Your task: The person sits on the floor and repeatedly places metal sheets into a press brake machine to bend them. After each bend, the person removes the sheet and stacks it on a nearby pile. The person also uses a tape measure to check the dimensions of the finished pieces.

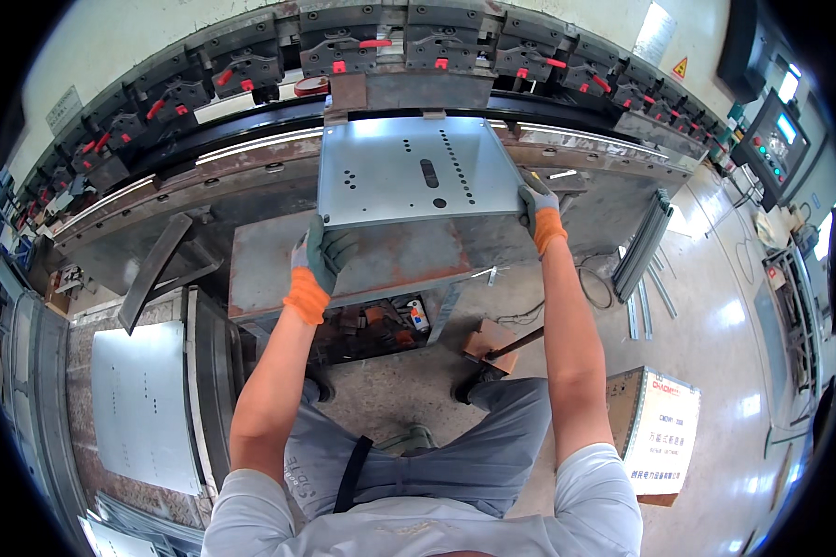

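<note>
A shiny sheet metal panel with punched round holes and a slot lies in front of me, its far edge at the tooling of a press brake. My left hand, in a grey-green glove with an orange cuff, grips the panel's near left corner. At the near right corner my right hand, gloved the same way, holds the panel's edge. The near edge of the panel looks folded down. Both thumbs and fingers are closed about the corners, with some fingers hidden below the sheet.
A steel table stands under the panel, with odds and ends on its lower shelf. Another punched sheet lies on a stack at left. A control screen hangs at right. A carton and metal strips are on the right.
</note>
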`<state>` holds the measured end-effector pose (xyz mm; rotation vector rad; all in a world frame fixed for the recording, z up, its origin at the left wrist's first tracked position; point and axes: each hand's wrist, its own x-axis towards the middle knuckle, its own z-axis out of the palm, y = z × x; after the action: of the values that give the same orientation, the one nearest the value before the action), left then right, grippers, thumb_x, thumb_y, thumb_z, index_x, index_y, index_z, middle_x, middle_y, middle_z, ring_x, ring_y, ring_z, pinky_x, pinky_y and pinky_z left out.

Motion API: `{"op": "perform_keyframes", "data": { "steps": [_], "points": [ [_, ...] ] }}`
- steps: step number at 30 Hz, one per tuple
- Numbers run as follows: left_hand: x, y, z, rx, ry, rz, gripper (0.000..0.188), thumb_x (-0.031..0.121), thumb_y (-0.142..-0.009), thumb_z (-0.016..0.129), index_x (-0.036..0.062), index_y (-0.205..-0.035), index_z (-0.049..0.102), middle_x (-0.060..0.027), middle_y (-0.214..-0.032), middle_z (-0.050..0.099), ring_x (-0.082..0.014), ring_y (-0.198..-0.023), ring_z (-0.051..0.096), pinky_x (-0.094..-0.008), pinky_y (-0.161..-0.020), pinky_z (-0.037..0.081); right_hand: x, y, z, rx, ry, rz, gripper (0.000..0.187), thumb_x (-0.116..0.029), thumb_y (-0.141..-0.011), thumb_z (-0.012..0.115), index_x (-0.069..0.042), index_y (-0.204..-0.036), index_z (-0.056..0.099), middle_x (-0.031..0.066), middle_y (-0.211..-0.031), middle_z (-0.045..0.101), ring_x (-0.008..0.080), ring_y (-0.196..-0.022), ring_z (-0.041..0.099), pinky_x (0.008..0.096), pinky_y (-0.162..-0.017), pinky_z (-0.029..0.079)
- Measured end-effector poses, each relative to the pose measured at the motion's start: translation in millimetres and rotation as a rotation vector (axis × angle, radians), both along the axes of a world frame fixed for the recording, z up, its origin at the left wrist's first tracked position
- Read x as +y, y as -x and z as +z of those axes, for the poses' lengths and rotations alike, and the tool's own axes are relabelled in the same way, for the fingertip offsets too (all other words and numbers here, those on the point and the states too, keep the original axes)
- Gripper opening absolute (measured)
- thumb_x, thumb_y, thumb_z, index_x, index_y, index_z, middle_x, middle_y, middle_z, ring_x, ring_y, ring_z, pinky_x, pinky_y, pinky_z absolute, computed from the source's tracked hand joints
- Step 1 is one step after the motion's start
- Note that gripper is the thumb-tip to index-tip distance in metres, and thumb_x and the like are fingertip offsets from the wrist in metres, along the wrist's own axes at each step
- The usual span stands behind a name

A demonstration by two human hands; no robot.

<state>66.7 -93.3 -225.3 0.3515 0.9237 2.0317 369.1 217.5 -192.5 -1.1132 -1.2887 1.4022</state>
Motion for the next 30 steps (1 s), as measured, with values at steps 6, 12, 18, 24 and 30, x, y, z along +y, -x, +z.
{"op": "perform_keyframes", "data": {
  "steps": [6,12,18,24,30],
  "points": [
    [-0.4,5.4,0.2,0.016,-0.006,0.013,0.049,0.042,-0.093,0.067,0.0008,-0.118,0.056,-0.0178,-0.100,0.068,-0.0286,-0.087,0.071,-0.0397,-0.075,0.062,-1.9,6.2,4.0,0.004,-0.009,-0.003,0.033,-0.016,-0.087,0.066,-0.012,-0.120,0.069,-0.0007,-0.066,0.057,0.0121,-0.042,0.046,0.0263,-0.036,0.036],
    [1.4,-0.8,8.8,-0.012,0.023,-0.016,0.046,0.039,-0.096,0.063,-0.0007,-0.117,0.058,-0.0185,-0.099,0.070,-0.0283,-0.085,0.072,-0.0394,-0.073,0.063,1.5,-1.7,2.6,-0.002,-0.016,0.026,0.041,-0.014,-0.088,0.064,-0.013,-0.129,0.063,0.0006,-0.068,0.058,0.0130,-0.043,0.046,0.0261,-0.037,0.036],
    [1.1,3.8,4.6,0.043,0.022,0.006,0.046,0.040,-0.098,0.060,-0.0022,-0.116,0.058,-0.0183,-0.099,0.070,-0.0279,-0.084,0.072,-0.0376,-0.071,0.063,3.6,3.1,4.4,-0.028,0.001,0.014,0.043,-0.012,-0.088,0.064,-0.013,-0.131,0.062,0.0015,-0.069,0.059,0.0134,-0.042,0.046,0.0270,-0.036,0.035],
    [0.3,1.7,7.9,0.037,0.014,0.013,0.045,0.039,-0.098,0.059,-0.0024,-0.116,0.058,-0.0188,-0.098,0.071,-0.0274,-0.082,0.073,-0.0373,-0.070,0.063,2.9,3.9,2.6,-0.001,-0.010,0.020,0.041,-0.012,-0.089,0.065,-0.012,-0.129,0.064,0.0021,-0.072,0.060,0.0136,-0.041,0.046,0.0270,-0.035,0.035],
    [-1.8,-0.2,11.2,0.025,0.048,-0.001,0.049,0.044,-0.096,0.061,0.0007,-0.119,0.060,-0.0162,-0.103,0.071,-0.0240,-0.085,0.071,-0.0371,-0.074,0.060,2.4,3.0,4.0,-0.035,-0.008,0.029,0.040,-0.013,-0.090,0.064,-0.012,-0.130,0.063,0.0023,-0.074,0.062,0.0135,-0.042,0.046,0.0263,-0.035,0.035]
  ]
}}
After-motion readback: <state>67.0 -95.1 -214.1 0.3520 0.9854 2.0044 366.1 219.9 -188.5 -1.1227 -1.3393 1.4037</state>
